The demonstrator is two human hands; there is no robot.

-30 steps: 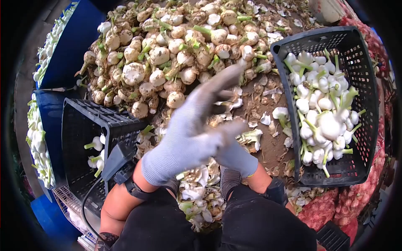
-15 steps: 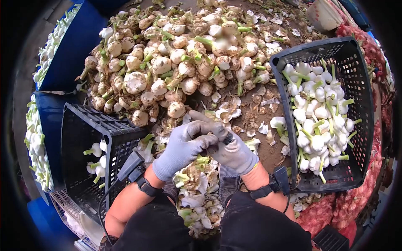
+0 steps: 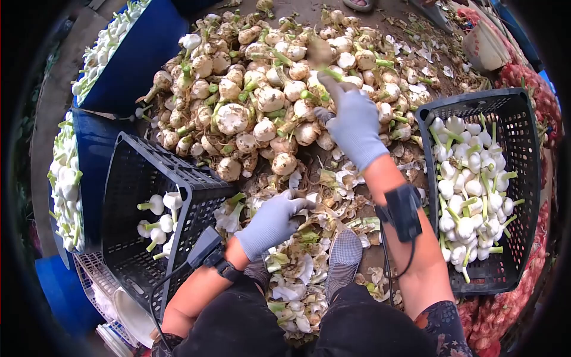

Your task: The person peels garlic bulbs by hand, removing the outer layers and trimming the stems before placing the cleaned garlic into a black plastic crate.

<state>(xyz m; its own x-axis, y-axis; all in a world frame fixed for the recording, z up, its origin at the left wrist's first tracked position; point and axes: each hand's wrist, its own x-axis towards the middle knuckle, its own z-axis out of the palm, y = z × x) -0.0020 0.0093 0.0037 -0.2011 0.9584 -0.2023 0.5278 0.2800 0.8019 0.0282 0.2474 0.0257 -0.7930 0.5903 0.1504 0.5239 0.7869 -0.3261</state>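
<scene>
A heap of soil-stained garlic bulbs [image 3: 267, 98] with cut green stems lies on the ground in front of me. My right hand [image 3: 355, 125], in a grey-white glove, reaches out over its right part. Thumb and forefinger are apart, the fingertips right at the bulbs. My left hand [image 3: 273, 220], gloved too, hangs over loose peelings [image 3: 291, 279] near my feet. Its fingers are spread and hold nothing.
To the right stands a black crate [image 3: 480, 285] of cleaned white garlic. A tilted black crate [image 3: 184, 196] at the left holds several bulbs. Blue containers [image 3: 95, 172] with white garlic line the far left. Red net sacks [image 3: 511, 315] lie beyond the right crate.
My hands were together in front of me and have parted. The right one has stretched forward to the heap; the left has drawn back a little and opened. The view has shifted slightly.
</scene>
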